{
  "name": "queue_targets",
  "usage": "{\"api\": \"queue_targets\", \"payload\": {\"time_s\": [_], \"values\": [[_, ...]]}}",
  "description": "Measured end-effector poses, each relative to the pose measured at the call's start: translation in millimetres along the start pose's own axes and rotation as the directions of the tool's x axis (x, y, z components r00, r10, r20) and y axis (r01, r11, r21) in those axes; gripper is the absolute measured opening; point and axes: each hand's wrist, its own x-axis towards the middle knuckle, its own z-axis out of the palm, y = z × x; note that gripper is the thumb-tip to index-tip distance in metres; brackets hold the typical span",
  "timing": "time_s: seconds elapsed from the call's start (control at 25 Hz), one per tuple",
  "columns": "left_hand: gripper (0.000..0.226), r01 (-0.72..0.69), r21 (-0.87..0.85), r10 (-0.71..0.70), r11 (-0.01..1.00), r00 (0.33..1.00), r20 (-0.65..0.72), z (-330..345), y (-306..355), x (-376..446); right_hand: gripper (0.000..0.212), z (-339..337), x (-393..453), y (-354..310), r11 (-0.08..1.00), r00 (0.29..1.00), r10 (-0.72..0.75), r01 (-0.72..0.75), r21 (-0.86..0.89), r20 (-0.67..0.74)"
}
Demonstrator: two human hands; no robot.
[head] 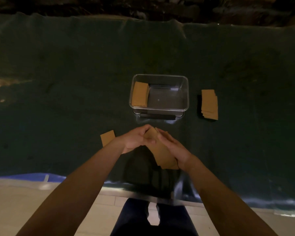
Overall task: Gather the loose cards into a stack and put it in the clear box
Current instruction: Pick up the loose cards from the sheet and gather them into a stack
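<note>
Both hands hold a bunch of tan cards point(162, 153) just in front of the clear box point(186, 92). My left hand point(138, 139) pinches the far end of the bunch. My right hand point(174, 149) grips its right side. Inside the box a stack of tan cards point(140, 96) leans against the left wall. One loose card point(107, 137) lies flat left of my left wrist. Another fanned pile of cards point(209, 104) lies to the right of the box.
A dark green cloth point(58, 99) covers the table, and its near edge runs just behind my forearms. The box's lid with a black handle point(157, 116) sits under the box's near side. Pale floor and my legs show below the edge.
</note>
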Motion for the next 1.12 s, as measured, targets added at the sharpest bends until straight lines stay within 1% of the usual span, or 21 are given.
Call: {"api": "queue_targets", "payload": {"time_s": [0.08,0.12,0.16,0.24,0.32,0.36,0.4,0.44,0.48,0.52,0.56,0.6,0.64,0.68,0.72,0.76,0.84,0.92,1.0,1.12], "values": [[0.033,-0.045,-0.072,0.044,0.996,0.999,-0.011,7,0,0,0.049,3,-1,-2,0.991,0.992,0.052,-0.065,0.119,0.113],[0.034,-0.059,-0.057,0.057,0.997,0.998,-0.034,9,-2,1,0.05,5,-2,-2,0.982,0.985,0.071,-0.097,0.164,0.157],[0.035,-0.073,-0.007,0.073,0.997,0.995,-0.064,12,-4,2,0.048,6,-4,-4,0.977,0.98,0.093,-0.125,0.175,0.178],[0.033,-0.106,0.166,0.127,0.981,0.984,-0.123,17,-6,0,0.043,9,-4,-4,0.973,0.98,0.136,-0.159,0.167,0.144],[0.034,-0.161,0.353,0.22,0.922,0.966,-0.134,22,-6,-3,0.039,11,-3,-2,0.964,0.983,0.162,-0.175,0.201,0.082],[0.037,-0.186,0.413,0.256,0.891,0.959,-0.12,25,-6,-5,0.036,12,-3,0,0.959,0.985,0.163,-0.17,0.227,0.049],[0.05,-0.2,0.426,0.264,0.883,0.96,-0.096,27,-6,-8,0.032,15,-2,0,0.953,0.987,0.16,-0.158,0.257,0.013],[0.071,-0.19,0.388,0.233,0.902,0.97,-0.065,29,-5,-11,0.029,16,-2,-1,0.949,0.988,0.151,-0.138,0.284,-0.027],[0.094,-0.166,0.314,0.179,0.935,0.984,-0.014,32,-5,-14,0.028,18,-1,-4,0.947,0.988,0.139,-0.114,0.3,-0.065],[0.114,-0.143,0.303,0.136,0.942,0.99,0.046,35,-5,-17,0.028,19,0,-7,0.949,0.988,0.125,-0.091,0.301,-0.095],[0.129,-0.151,0.382,0.126,0.912,0.988,0.09,38,-6,-18,0.03,19,1,-10,0.956,0.987,0.113,-0.077,0.283,-0.115],[0.137,-0.175,0.518,0.142,0.837,0.985,0.103,40,-8,-20,0.034,21,2,-12,0.966,0.986,0.108,-0.074,0.249,-0.126],[0.141,-0.199,0.615,0.186,0.763,0.979,0.086,41,-9,-20,0.037,24,2,-14,0.972,0.985,0.11,-0.079,0.22,-0.132],[0.141,-0.223,0.677,0.246,0.702,0.967,0.063,40,-8,-21,0.039,27,1,-16,0.973,0.986,0.109,-0.079,0.217,-0.129],[0.139,-0.241,0.701,0.299,0.671,0.953,0.041,38,-9,-21,0.04,29,1,-16,0.968,0.988,0.104,-0.075,0.241,-0.11],[0.136,-0.25,0.715,0.335,0.653,0.942,0.023,34,-10,-22,0.042,30,1,-15,0.958,0.992,0.098,-0.073,0.277,-0.078],[0.135,-0.244,0.737,0.36,0.631,0.933,0.0,27,-11,-24,0.047,32,-1,-16,0.944,0.996,0.093,-0.088,0.317,-0.003],[0.139,-0.244,0.742,0.351,0.625,0.936,0.013,23,-12,-26,0.047,35,-1,-16,0.956,0.996,0.074,-0.082,0.283,0.04],[0.141,-0.267,0.739,0.358,0.619,0.933,0.038,22,-12,-28,0.043,40,0,-15,0.968,0.998,0.038,-0.047,0.248,0.041],[0.134,-0.275,0.753,0.395,0.597,0.919,0.022,14,-12,-31,0.048,49,0,-17,0.963,0.998,0.022,-0.035,0.265,0.054]]}}
